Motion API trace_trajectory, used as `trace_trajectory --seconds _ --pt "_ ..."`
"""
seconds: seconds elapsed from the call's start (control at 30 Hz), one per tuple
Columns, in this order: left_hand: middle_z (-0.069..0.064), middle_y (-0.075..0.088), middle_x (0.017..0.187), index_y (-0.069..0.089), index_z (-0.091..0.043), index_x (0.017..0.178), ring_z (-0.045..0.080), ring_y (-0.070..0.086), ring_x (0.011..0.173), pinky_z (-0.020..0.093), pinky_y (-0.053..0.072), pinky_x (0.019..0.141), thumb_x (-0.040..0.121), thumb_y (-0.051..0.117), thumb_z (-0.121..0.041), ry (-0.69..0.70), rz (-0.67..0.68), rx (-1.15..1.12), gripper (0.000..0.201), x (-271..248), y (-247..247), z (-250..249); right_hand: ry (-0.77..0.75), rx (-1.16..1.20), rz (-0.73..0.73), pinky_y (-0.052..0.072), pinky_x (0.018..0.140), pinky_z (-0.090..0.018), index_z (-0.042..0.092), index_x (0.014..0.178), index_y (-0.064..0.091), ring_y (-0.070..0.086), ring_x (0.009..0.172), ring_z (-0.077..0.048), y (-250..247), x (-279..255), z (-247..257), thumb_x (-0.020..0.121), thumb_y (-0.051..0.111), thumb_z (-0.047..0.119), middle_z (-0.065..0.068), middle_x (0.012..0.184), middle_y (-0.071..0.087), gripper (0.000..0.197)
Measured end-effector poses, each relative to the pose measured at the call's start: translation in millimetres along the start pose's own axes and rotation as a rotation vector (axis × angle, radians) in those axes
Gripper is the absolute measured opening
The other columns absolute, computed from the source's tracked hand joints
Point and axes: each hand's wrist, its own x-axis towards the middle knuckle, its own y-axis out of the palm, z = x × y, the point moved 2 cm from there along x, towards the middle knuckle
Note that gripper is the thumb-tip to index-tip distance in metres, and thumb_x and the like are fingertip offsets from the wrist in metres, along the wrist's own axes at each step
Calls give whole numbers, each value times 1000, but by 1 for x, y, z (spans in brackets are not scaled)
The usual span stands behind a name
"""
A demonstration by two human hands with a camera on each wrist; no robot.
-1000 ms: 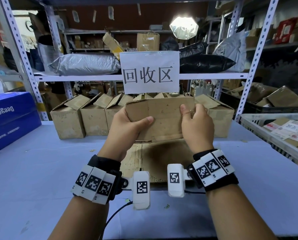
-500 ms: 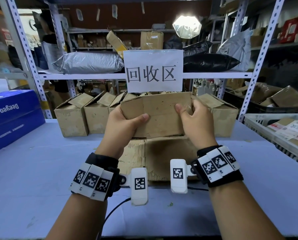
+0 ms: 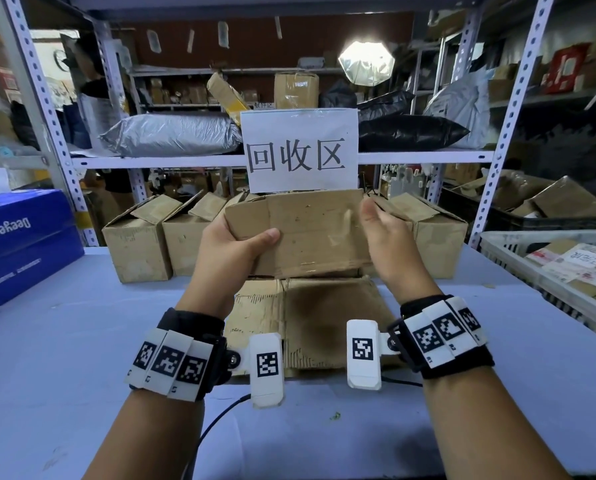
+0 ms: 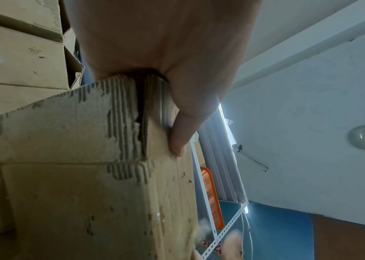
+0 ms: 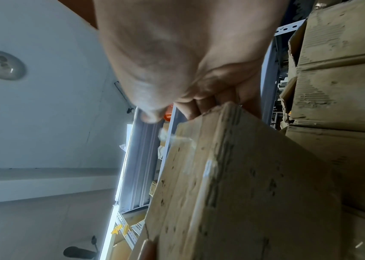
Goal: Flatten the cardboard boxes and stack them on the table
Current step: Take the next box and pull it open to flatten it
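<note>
The left hand [image 3: 230, 251] grips the left end of a collapsed cardboard box [image 3: 307, 233] — thumb on the near face, fingers hidden behind — holding it upright in the air above a flattened sheet [image 3: 324, 313] lying on the table [image 3: 82, 341]. The right hand [image 3: 386, 237] sits at the box's right edge with fingers loosely spread and blurred, its thumb off the near face and no grip visible. The step looks like pressing this box flat; next it likely needs squeezing closed and laying squarely on the sheet below — a judgement only.
</note>
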Motion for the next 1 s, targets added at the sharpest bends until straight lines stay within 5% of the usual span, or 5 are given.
trace_trajectory --seconds 0.13,0.5,0.77,0.83,1.0 --pt "-1 79 98 68 -17 105 17 76 92 27 60 71 83 80 -3 5 7 -17 30 -1 4 2 -26 -180 -27 46 86 -30 30 122 54 59 103 -7 9 -6 3 66 80 65 15 115 65 71" --pt "0 79 102 69 -21 102 20 76 97 31 61 77 81 82 -3 39 10 -13 31 -1 -1 -2 -169 -364 -164 34 57 -32 27 71 41 48 64 -15 2 -2 5 99 56 33 10 65 51 32" --pt "2 78 106 68 -20 107 21 75 101 33 62 82 82 81 -4 42 16 -34 32 -4 5 -1 -28 -140 15 43 101 -25 21 146 38 49 132 -11 12 -8 3 76 72 67 7 142 54 91" --pt "1 79 105 68 -19 106 19 76 98 31 61 78 81 82 -3 42 16 -31 33 -5 6 1 -18 -95 -41 41 83 -5 20 141 42 56 121 -6 14 -7 2 71 85 51 9 133 59 88" --pt "0 79 102 68 -20 104 18 76 95 31 62 75 81 81 -1 26 -8 -43 32 -6 4 2 -112 -265 -148 39 61 -23 25 100 54 58 77 -10 8 -3 4 85 75 38 13 85 62 29"
